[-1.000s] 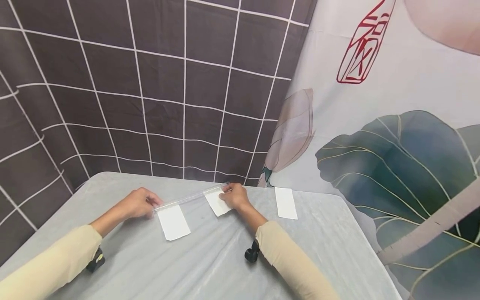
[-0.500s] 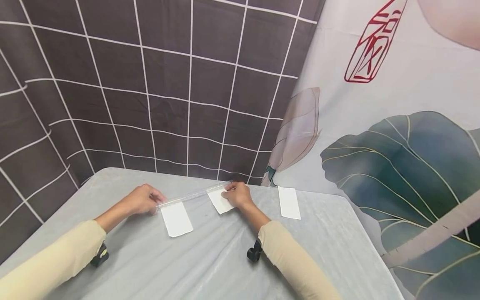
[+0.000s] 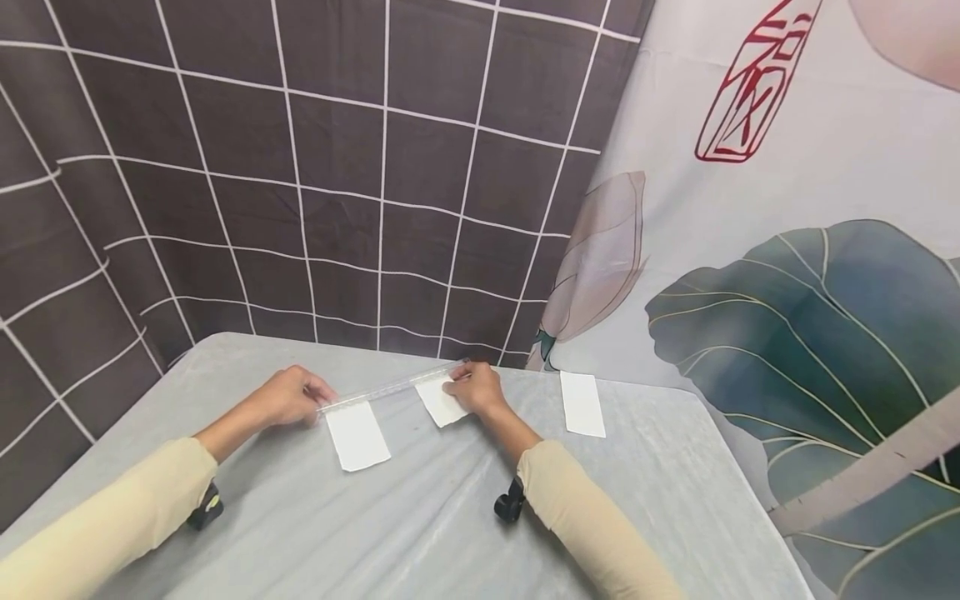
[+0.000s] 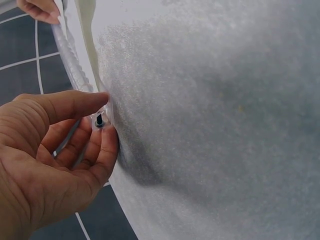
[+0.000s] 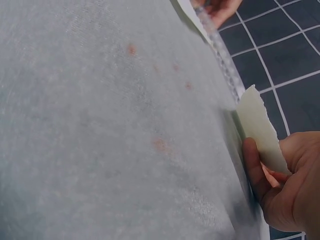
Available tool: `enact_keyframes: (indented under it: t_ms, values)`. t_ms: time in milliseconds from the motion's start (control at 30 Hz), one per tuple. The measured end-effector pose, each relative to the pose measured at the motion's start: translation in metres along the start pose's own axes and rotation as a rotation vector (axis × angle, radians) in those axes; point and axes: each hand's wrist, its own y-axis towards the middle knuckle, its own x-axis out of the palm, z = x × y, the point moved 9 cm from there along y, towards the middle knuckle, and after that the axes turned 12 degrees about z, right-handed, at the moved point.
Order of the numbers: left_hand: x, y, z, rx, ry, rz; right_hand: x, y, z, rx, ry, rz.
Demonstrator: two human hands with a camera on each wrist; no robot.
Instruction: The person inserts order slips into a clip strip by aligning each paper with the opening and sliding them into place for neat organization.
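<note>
A long clear plastic strip (image 3: 390, 389) with a ridged, bubbly look runs slantwise between the two hands near the table's far edge. Its left end, which shows a small dark-centred hole, is pinched by the left hand (image 4: 65, 145) between thumb and fingertips. At the other end the right hand (image 3: 477, 388) grips the strip, and its thumb lies over a white paper slip (image 3: 438, 400). That slip has a torn edge in the right wrist view, where it stands up between the fingers. Close to the left hand, another white slip (image 3: 358, 437) extends down from the strip.
A third white slip (image 3: 582, 405) lies on the table to the right. Grey cloth covers the table (image 3: 360, 533). Behind it hangs a dark gridded curtain (image 3: 330, 233), and at right a white cloth printed with leaves (image 3: 810, 325).
The head view shifts slightly, moving the scene a little rightward and up. Both hands keep their grip on the strip, and the slips stay where they are.
</note>
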Motion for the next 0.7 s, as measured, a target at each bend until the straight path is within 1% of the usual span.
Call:
enact_keyframes:
  t_ms: [233,367,567,700]
  values:
    - [0.0,0.0,0.001,0.004,-0.003,-0.002,0.002,-0.003,-0.006,-0.024,-0.008,-0.019]
    - [0.001,0.0,0.0,0.007,-0.013,-0.007,0.004,-0.006,-0.008,-0.024,-0.011,-0.024]
    - [0.001,-0.001,0.0,0.011,-0.016,-0.008,0.005,-0.007,-0.011,-0.043,-0.003,-0.019]
    - [0.001,-0.001,0.0,0.009,-0.016,-0.004,0.006,-0.007,-0.011,-0.038,-0.005,-0.015]
